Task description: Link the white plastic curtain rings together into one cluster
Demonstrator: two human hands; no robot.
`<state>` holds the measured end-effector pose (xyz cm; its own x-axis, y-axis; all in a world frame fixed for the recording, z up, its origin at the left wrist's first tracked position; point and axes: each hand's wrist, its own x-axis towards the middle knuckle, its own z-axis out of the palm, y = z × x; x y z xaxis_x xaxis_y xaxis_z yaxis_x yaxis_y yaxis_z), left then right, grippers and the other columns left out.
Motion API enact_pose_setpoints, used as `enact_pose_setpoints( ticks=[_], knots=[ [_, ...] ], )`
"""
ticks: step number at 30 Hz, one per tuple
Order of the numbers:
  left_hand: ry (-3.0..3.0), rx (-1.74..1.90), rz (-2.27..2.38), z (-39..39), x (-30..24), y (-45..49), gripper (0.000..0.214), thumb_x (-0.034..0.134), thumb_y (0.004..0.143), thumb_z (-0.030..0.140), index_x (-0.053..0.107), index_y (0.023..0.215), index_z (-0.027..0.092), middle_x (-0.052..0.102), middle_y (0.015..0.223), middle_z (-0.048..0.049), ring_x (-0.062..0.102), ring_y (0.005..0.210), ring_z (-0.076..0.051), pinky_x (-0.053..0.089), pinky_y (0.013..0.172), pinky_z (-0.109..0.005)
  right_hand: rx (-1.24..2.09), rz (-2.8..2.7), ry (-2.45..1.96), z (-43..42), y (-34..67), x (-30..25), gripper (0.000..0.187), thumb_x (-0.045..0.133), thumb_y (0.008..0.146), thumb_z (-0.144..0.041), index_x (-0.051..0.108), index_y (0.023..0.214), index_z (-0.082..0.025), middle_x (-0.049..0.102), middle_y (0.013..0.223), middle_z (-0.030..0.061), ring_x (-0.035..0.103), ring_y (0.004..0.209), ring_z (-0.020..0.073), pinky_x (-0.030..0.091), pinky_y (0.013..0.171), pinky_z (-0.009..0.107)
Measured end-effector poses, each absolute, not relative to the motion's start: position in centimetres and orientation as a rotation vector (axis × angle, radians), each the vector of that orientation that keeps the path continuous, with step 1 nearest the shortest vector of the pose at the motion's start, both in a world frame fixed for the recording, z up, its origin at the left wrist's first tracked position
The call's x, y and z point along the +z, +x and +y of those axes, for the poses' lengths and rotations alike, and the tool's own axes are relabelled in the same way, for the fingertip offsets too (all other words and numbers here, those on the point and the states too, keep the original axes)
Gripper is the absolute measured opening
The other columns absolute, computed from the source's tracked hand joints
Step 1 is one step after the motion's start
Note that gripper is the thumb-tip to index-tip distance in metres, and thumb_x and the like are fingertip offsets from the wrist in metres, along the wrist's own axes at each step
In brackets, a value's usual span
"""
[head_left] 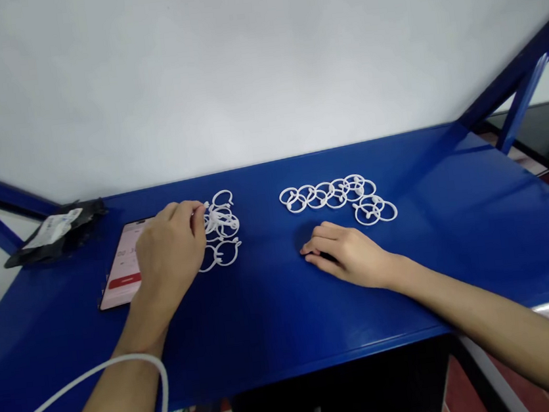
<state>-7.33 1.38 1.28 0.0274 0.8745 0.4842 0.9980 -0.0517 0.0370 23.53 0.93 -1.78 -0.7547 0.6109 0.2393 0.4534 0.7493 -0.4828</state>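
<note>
Both forearms are bare, no sleeves; left hand [170, 251] and right hand [347, 254] wear no gloves or rings.

Bright even light, soft shadows, wide-angle bending at edges

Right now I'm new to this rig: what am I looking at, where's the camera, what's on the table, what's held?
There is no machine here: a person works with two bare hands. The single picture comes from a camera worn on the person's head, looking forward and down, so the arms enter from the bottom edge.

The surface is a blue table against a white wall. The left hand pinches one white plastic ring at the edge of a loose pile of rings. The right hand rests flat on the table with its fingers curled, holding nothing. Just beyond it lies a second group of rings, spread out in a row.

Under the left hand lies a phone with its screen lit. A dark bag with a white label sits at the far left, and a white cable curves over the left forearm.
</note>
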Motion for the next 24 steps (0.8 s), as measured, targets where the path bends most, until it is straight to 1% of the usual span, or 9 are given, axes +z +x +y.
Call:
enact_pose_setpoints(
  ticks=[4, 7, 10, 13, 16, 18, 19, 21, 24],
  knots=[
    [-1.977, -0.668, -1.910, 1.3, 1.7, -7.2, 0.029, 0.043, 0.101, 0.036, 0.068, 0.101, 0.022, 0.070, 0.092, -0.0078, 0.064, 0.081, -0.024, 0.045, 0.070, -0.037, 0.575, -2.548, -0.824, 1.1, 23.9, -1.6, 0.022, 0.047, 0.103, -0.027, 0.066, 0.107, -0.017, 0.067, 0.097, 0.0076, 0.059, 0.087, 0.0194, 0.054, 0.076, 0.035],
    [-2.051, -0.850, -1.930, 1.2, 2.1, -6.8, 0.025, 0.048, 0.100, 0.035, 0.070, 0.098, 0.022, 0.071, 0.090, -0.0053, 0.064, 0.079, -0.021, 0.047, 0.073, -0.035, 0.585, -2.538, -0.815, 1.0, 23.7, -1.6, 0.022, 0.047, 0.103, -0.027, 0.067, 0.107, -0.018, 0.067, 0.097, 0.0077, 0.060, 0.086, 0.0190, 0.054, 0.075, 0.034],
    [-2.173, -1.033, -1.932, 0.7, 2.2, -5.7, 0.021, 0.053, 0.098, 0.034, 0.071, 0.097, 0.022, 0.073, 0.089, -0.0023, 0.064, 0.074, -0.017, 0.049, 0.071, -0.031, 0.618, -2.495, -0.814, 0.8, 23.4, -1.6, 0.022, 0.047, 0.103, -0.027, 0.066, 0.110, -0.018, 0.067, 0.097, 0.0078, 0.062, 0.087, 0.0187, 0.055, 0.076, 0.034],
    [-2.343, -1.187, -1.899, -0.1, 2.1, -4.1, 0.020, 0.054, 0.097, 0.033, 0.071, 0.098, 0.022, 0.075, 0.091, -0.0012, 0.065, 0.073, -0.015, 0.051, 0.070, -0.028, 0.720, -2.425, -0.839, 0.4, 22.9, -1.6, 0.024, 0.050, 0.101, -0.029, 0.062, 0.119, -0.018, 0.065, 0.101, 0.0079, 0.064, 0.087, 0.0175, 0.056, 0.076, 0.033],
    [-2.570, -1.325, -1.880, -1.1, 1.5, -2.3, 0.018, 0.055, 0.097, 0.032, 0.071, 0.098, 0.024, 0.075, 0.088, 0.0007, 0.067, 0.070, -0.012, 0.052, 0.068, -0.025, 0.886, -2.330, -0.865, 0.0, 22.4, -1.5, 0.037, 0.054, 0.100, -0.030, 0.052, 0.135, -0.021, 0.061, 0.115, 0.0090, 0.064, 0.081, 0.0141, 0.057, 0.075, 0.032],
    [-2.727, -1.374, -1.881, -1.6, 1.1, -1.2, 0.018, 0.055, 0.098, 0.032, 0.071, 0.100, 0.024, 0.075, 0.083, 0.0015, 0.068, 0.068, -0.012, 0.052, 0.065, -0.023, 0.989, -2.257, -0.835, -0.1, 22.1, -1.4, 0.044, 0.056, 0.098, -0.028, 0.047, 0.141, -0.023, 0.059, 0.122, 0.0098, 0.063, 0.079, 0.0126, 0.058, 0.076, 0.032],
    [-2.799, -1.389, -1.880, -1.9, 0.9, -0.8, 0.018, 0.055, 0.098, 0.032, 0.071, 0.100, 0.025, 0.075, 0.082, 0.0017, 0.068, 0.068, -0.012, 0.053, 0.064, -0.023, 1.037, -2.231, -0.809, -0.1, 22.0, -1.4, 0.044, 0.058, 0.097, -0.026, 0.048, 0.140, -0.024, 0.058, 0.124, 0.0099, 0.063, 0.080, 0.0125, 0.057, 0.077, 0.031],
    [-2.928, -1.425, -1.870, -2.2, 0.5, 0.0, 0.019, 0.054, 0.099, 0.034, 0.070, 0.099, 0.024, 0.075, 0.080, 0.0017, 0.069, 0.069, -0.012, 0.053, 0.063, -0.022, 1.123, -2.208, -0.764, 0.0, 21.8, -1.4, 0.037, 0.059, 0.096, -0.024, 0.055, 0.132, -0.024, 0.060, 0.122, 0.0084, 0.063, 0.081, 0.0126, 0.057, 0.075, 0.030],
    [-3.056, -1.479, -1.857, -2.4, 0.2, 0.5, 0.021, 0.052, 0.100, 0.033, 0.070, 0.095, 0.023, 0.075, 0.078, 0.0017, 0.069, 0.067, -0.011, 0.053, 0.063, -0.022, 1.193, -2.188, -0.779, 0.1, 21.7, -1.5, 0.020, 0.063, 0.094, -0.024, 0.064, 0.114, -0.023, 0.065, 0.100, 0.0030, 0.060, 0.075, 0.0122, 0.053, 0.068, 0.026]
  ],
)
